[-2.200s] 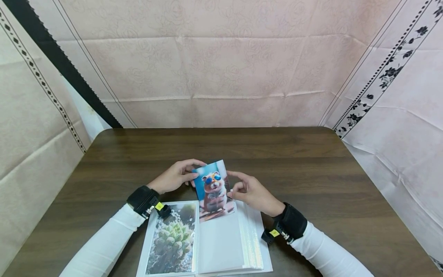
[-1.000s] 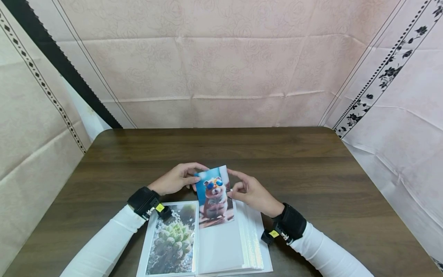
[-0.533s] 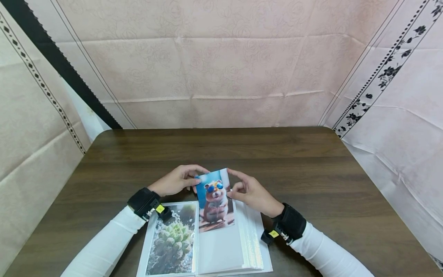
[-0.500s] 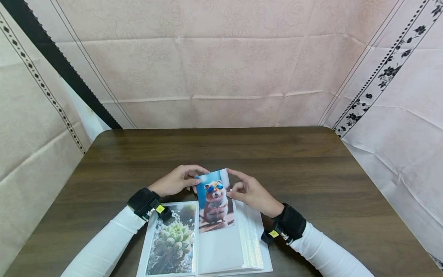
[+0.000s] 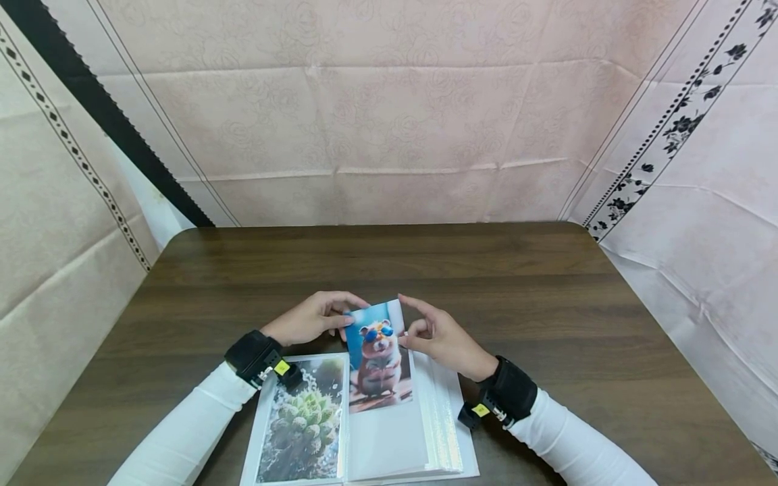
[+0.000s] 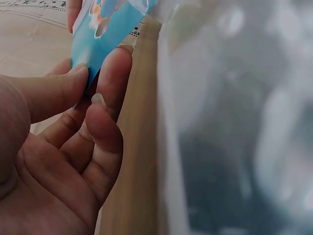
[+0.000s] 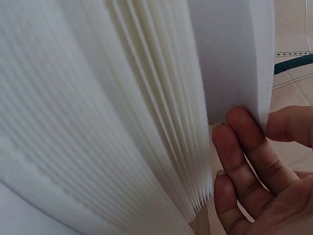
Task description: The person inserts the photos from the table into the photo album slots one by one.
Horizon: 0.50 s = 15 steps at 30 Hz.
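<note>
In the head view, a photo album (image 5: 389,445) lies open on the table. My left hand (image 5: 316,317) pinches the top left corner of a photo (image 5: 379,364) showing a hamster-like animal in sunglasses. The lower part of this photo lies within the album's right-hand page, slightly tilted. In the left wrist view, the thumb (image 6: 63,90) presses on the blue photo corner. My right hand (image 5: 446,341) pinches the upper edge of an album page (image 7: 232,58), seen in the right wrist view. Its index finger reaches to the photo's top right corner.
The album's left page holds a succulent photo (image 5: 306,418). Loose page edges (image 7: 161,98) fan out at the album's right side. The brown wooden table (image 5: 389,256) extends behind the album to a patterned cloth backdrop (image 5: 389,135).
The photo has slid down a little, deeper over the right page, and straightened slightly. My left hand has followed it down. The right hand has stayed almost in place at the page edge.
</note>
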Tool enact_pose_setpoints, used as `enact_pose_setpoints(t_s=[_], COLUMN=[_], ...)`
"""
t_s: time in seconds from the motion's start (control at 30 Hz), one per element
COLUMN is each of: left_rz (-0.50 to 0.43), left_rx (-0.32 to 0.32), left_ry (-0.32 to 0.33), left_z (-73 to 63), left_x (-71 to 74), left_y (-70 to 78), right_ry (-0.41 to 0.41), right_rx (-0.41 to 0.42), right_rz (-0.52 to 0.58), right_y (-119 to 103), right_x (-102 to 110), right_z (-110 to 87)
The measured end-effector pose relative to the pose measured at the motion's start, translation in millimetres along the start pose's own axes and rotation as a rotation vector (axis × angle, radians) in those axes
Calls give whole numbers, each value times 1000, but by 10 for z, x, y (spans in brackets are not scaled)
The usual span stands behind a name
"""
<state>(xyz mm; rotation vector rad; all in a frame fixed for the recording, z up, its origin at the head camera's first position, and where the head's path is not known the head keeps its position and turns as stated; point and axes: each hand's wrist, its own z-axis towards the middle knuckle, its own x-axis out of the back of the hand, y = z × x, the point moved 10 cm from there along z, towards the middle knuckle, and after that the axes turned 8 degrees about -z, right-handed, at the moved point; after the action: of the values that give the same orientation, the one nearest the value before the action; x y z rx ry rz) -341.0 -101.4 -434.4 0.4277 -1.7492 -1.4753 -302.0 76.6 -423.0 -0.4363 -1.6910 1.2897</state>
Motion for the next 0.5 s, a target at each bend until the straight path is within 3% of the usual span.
enact_pose_setpoints(t_s=[0.5], left_rz=[7], left_rx=[-2], left_ry=[-16], left_z=[-3], left_x=[-34], left_y=[-9], right_ry=[12], right_rx=[3], right_rz=[-8], right_y=[-17], right_x=[12], right_z=[-6])
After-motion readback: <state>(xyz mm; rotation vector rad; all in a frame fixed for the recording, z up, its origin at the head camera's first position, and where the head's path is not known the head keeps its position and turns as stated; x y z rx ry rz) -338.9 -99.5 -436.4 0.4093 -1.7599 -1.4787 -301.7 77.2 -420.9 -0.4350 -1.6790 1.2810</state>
